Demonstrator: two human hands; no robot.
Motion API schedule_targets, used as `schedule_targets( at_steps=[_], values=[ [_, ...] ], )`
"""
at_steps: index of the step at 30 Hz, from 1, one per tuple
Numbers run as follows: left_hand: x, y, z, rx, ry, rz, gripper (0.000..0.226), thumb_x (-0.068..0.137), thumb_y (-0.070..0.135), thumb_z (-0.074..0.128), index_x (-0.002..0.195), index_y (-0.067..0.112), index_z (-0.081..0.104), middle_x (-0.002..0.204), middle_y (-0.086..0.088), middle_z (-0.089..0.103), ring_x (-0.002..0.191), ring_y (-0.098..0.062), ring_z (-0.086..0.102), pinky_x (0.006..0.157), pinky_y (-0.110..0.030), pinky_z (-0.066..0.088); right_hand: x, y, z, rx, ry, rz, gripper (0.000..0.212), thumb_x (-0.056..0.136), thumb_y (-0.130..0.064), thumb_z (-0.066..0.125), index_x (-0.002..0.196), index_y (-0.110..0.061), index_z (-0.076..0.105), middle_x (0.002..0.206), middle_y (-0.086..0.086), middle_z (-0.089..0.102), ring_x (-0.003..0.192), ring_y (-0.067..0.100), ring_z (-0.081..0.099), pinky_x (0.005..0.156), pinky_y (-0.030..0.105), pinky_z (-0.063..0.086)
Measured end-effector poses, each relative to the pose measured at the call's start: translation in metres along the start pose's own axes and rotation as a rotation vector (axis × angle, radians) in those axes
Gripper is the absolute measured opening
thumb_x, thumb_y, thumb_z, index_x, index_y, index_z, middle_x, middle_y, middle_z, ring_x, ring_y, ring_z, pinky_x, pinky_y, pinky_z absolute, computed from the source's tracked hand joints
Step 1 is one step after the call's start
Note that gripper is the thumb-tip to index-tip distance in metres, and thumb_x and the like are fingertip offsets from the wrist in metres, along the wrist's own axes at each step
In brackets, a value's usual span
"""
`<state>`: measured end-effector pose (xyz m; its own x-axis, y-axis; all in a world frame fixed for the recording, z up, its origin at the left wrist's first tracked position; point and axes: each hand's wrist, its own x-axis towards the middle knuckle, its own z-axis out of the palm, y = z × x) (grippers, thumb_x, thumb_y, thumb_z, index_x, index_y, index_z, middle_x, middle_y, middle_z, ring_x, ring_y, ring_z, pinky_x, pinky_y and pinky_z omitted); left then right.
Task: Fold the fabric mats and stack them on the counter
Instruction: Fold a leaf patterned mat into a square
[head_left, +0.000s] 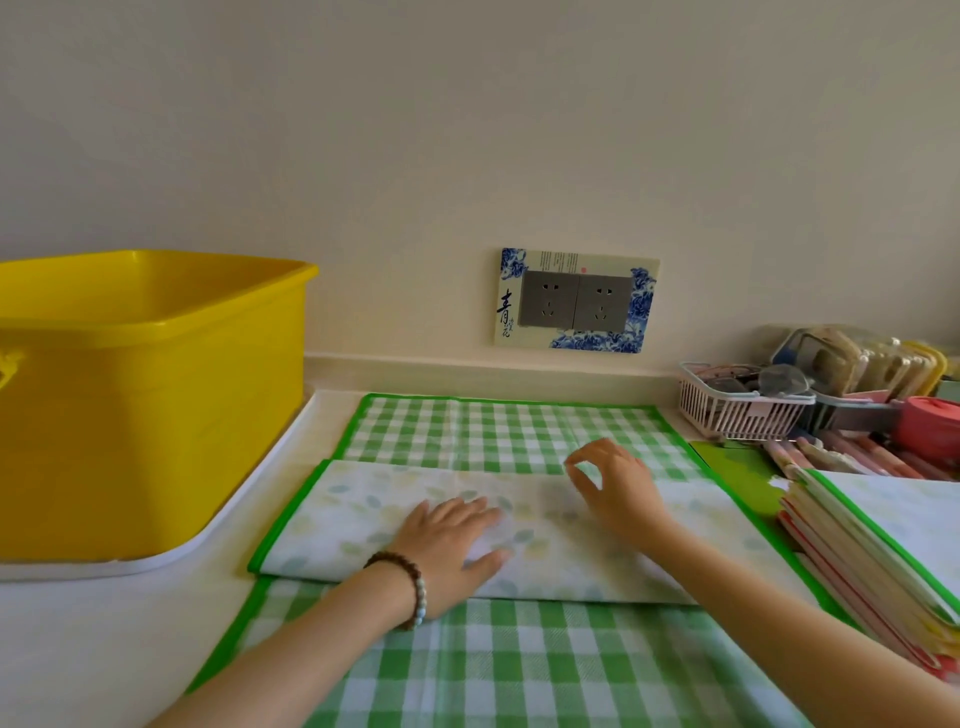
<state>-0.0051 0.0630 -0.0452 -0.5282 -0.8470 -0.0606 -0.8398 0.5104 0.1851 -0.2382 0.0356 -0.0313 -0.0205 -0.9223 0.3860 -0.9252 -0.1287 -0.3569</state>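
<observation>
The yellow tub is cut off by the left picture edge. The stack of folded mats at the right edge of the bench runs out of frame. The checked mat passes the bottom picture edge. Contents of the white basket are indistinct. Whether the right hand pinches fabric cannot be determined.

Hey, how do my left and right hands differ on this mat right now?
The left hand lies flat, fingers straight, on the mat's leaf-print flap; the right hand arches with curled fingers at that flap's far edge. The left wrist wears a beaded bracelet; the right is bare. Both touch the same flap.
</observation>
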Motion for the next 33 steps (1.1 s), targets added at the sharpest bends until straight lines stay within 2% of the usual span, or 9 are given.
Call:
schedule_targets(
  at_steps=[3, 5, 7, 10, 14, 16, 18, 27, 33],
  values=[
    [0.0, 0.002, 0.004, 0.026, -0.008, -0.027, 0.06, 0.097, 0.053, 0.019, 0.15, 0.029, 0.002, 0.157, 0.011, -0.005, 0.144, -0.008, -0.007, 0.118, -0.038, -0.005, -0.019, -0.034, 0.013, 0.071, -0.062, 0.03, 0.034, 0.098, -0.029, 0.043, 0.128, -0.02, 0.053, 0.138, 0.0, 0.047, 0.125, 0.017, 0.045, 0.106, 0.031, 0.032],
    [0.001, 0.004, 0.006, 0.027, -0.001, -0.044, 0.061, 0.097, 0.052, 0.018, 0.15, 0.027, 0.0, 0.157, 0.011, -0.005, 0.144, -0.008, -0.007, 0.118, -0.038, -0.005, -0.031, -0.053, 0.021, 0.033, -0.153, 0.05, 0.042, 0.1, -0.029, 0.034, 0.14, -0.017, 0.04, 0.149, 0.001, 0.035, 0.136, 0.017, 0.032, 0.113, 0.031, 0.021],
    [0.002, 0.004, 0.007, 0.023, 0.005, -0.059, 0.061, 0.097, 0.052, 0.017, 0.15, 0.026, 0.0, 0.157, 0.011, -0.005, 0.144, -0.008, -0.006, 0.118, -0.038, -0.004, -0.041, -0.066, 0.028, -0.029, -0.219, 0.061, 0.046, 0.101, -0.027, 0.028, 0.145, -0.015, 0.03, 0.154, 0.002, 0.025, 0.142, 0.017, 0.019, 0.118, 0.034, 0.011],
    [0.001, 0.005, 0.009, 0.045, 0.015, -0.067, 0.061, 0.097, 0.053, 0.016, 0.15, 0.026, 0.0, 0.157, 0.011, -0.006, 0.144, -0.008, -0.006, 0.118, -0.04, -0.002, -0.05, -0.071, 0.033, -0.105, -0.259, 0.048, 0.049, 0.1, -0.029, 0.022, 0.146, -0.013, 0.025, 0.155, 0.002, 0.022, 0.143, 0.018, 0.015, 0.118, 0.037, 0.007],
    [0.0, 0.006, 0.007, 0.039, 0.012, -0.072, 0.084, 0.083, 0.075, 0.013, 0.15, 0.027, -0.001, 0.157, 0.012, -0.007, 0.144, -0.008, -0.006, 0.118, -0.04, -0.002, -0.054, -0.06, 0.026, -0.131, -0.346, 0.054, 0.055, 0.1, -0.043, 0.018, 0.15, -0.023, 0.013, 0.159, -0.003, 0.007, 0.146, 0.016, 0.002, 0.118, 0.04, 0.0],
    [-0.001, 0.005, 0.007, 0.028, 0.013, -0.06, 0.113, 0.058, 0.093, 0.0, 0.15, 0.028, -0.002, 0.157, 0.013, -0.008, 0.144, -0.007, -0.006, 0.118, -0.04, -0.003, -0.058, -0.049, 0.019, -0.149, -0.36, 0.068, 0.058, 0.097, -0.053, 0.019, 0.15, -0.03, 0.012, 0.159, -0.005, 0.004, 0.146, 0.016, 0.0, 0.118, 0.04, -0.001],
    [-0.002, 0.004, 0.007, 0.011, 0.01, -0.053, 0.129, 0.041, 0.098, -0.006, 0.15, 0.029, -0.003, 0.156, 0.015, -0.009, 0.144, -0.007, -0.007, 0.118, -0.041, -0.003, -0.063, -0.032, 0.009, -0.173, -0.355, 0.085, 0.061, 0.094, -0.06, 0.019, 0.149, -0.035, 0.012, 0.159, -0.007, 0.004, 0.146, 0.015, 0.0, 0.118, 0.04, 0.0],
    [-0.001, 0.003, 0.006, 0.016, -0.018, -0.038, 0.135, 0.036, 0.1, -0.007, 0.15, 0.029, -0.005, 0.156, 0.015, -0.013, 0.144, -0.007, -0.009, 0.118, -0.043, -0.003, -0.088, 0.061, -0.049, -0.286, -0.413, 0.246, 0.062, 0.093, -0.064, 0.013, 0.149, -0.04, 0.003, 0.159, -0.01, -0.002, 0.146, 0.012, -0.002, 0.119, 0.036, 0.0],
    [-0.002, 0.003, 0.005, 0.011, -0.027, -0.044, 0.136, 0.035, 0.1, -0.007, 0.15, 0.028, -0.006, 0.156, 0.014, -0.014, 0.144, -0.008, -0.009, 0.118, -0.043, -0.003, -0.091, 0.075, -0.063, -0.295, -0.467, 0.291, 0.062, 0.094, -0.061, 0.011, 0.149, -0.035, -0.001, 0.159, -0.008, -0.006, 0.146, 0.011, -0.006, 0.119, 0.039, -0.004]
  ],
)
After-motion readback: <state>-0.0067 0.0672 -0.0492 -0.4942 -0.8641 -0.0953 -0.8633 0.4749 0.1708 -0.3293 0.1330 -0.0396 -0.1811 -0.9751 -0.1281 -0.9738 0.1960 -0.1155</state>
